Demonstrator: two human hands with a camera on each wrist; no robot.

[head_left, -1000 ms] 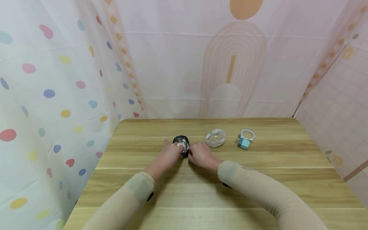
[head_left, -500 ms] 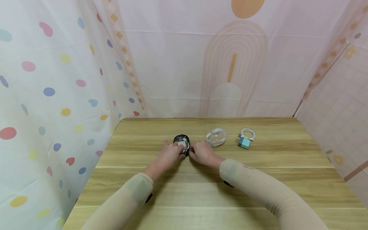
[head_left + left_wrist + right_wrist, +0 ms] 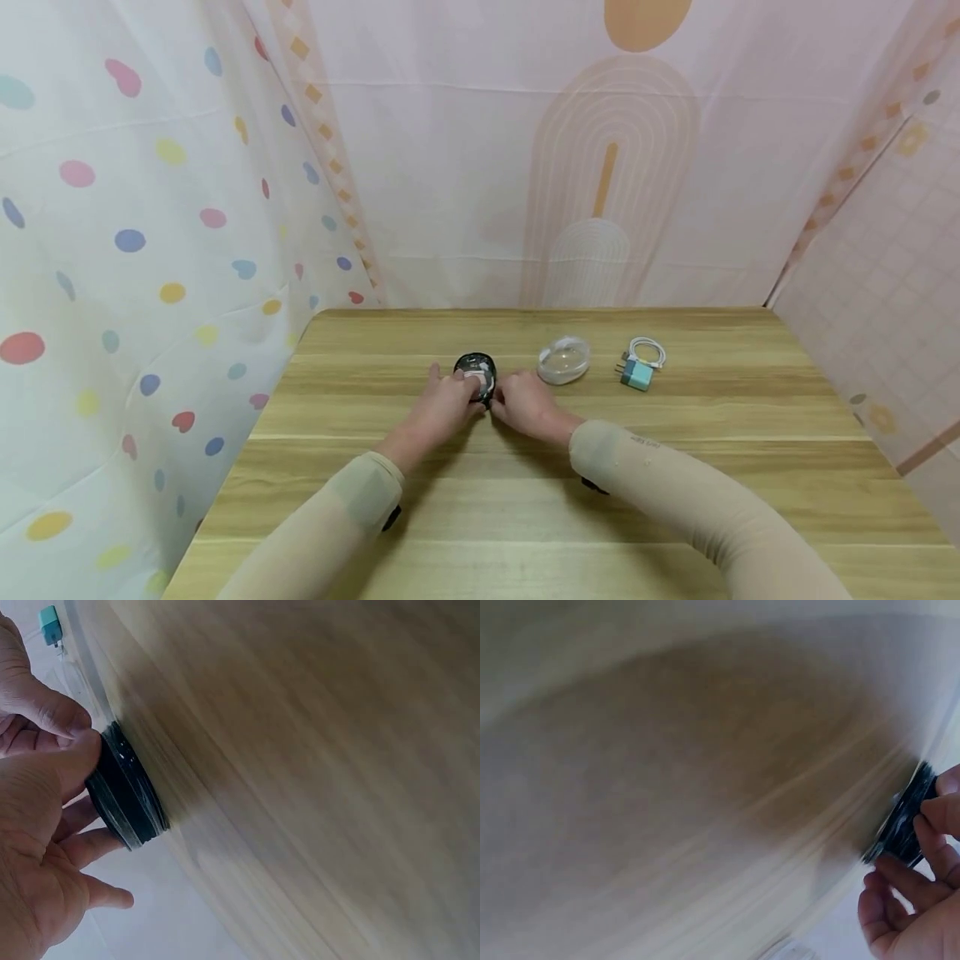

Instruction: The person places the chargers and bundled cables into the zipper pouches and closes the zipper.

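Observation:
A small black oval case with a glossy, partly see-through top lies on the wooden table. My left hand grips it from the left, fingers over its top and thumb at the near edge. In the left wrist view the black case shows its banded side between thumb and fingers. My right hand is at its right edge with curled fingers, pinching there. The right wrist view has the right hand's fingertips at the lower end of the case; what exactly they pinch is hidden.
Just beyond the right hand stands a clear oval container. Farther right lie a teal plug charger and a coiled white cable. Patterned curtains hang behind the table and at both sides.
Both hands stay at the black case, which has shifted very slightly to the right. The right hand's fingers have moved a little along its edge; the container and charger are unmoved.

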